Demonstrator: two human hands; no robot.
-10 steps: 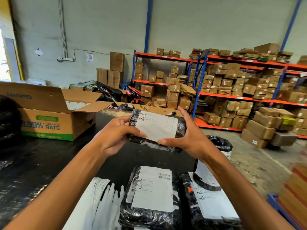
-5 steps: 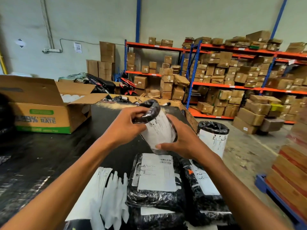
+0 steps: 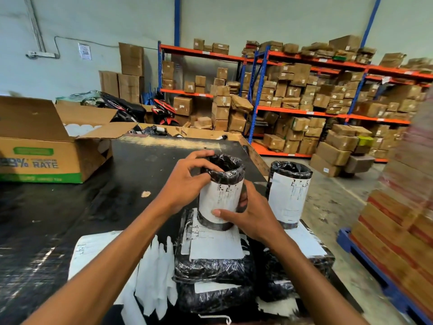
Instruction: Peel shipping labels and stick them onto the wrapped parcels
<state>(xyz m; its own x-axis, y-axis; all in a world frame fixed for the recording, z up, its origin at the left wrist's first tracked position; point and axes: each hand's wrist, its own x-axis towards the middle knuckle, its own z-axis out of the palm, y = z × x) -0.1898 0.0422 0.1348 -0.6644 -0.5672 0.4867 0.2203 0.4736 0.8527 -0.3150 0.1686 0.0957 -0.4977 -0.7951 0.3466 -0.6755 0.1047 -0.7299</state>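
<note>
Both hands hold an upright black-wrapped parcel (image 3: pixel 221 191) above the counter (image 3: pixel 145 170): the left hand (image 3: pixel 185 184) curls round its upper rim, the right hand (image 3: pixel 251 216) wraps its lower side, thumb pressing the white shipping label (image 3: pixel 219 199) already wound around it. Just below lies a labelled parcel (image 3: pixel 213 259) on a stack; another labelled roll (image 3: pixel 289 193) stands to the right. Peeled backing strips (image 3: pixel 157 277) lie beside the stack. Several parcels appear done; how many remain is not visible.
</note>
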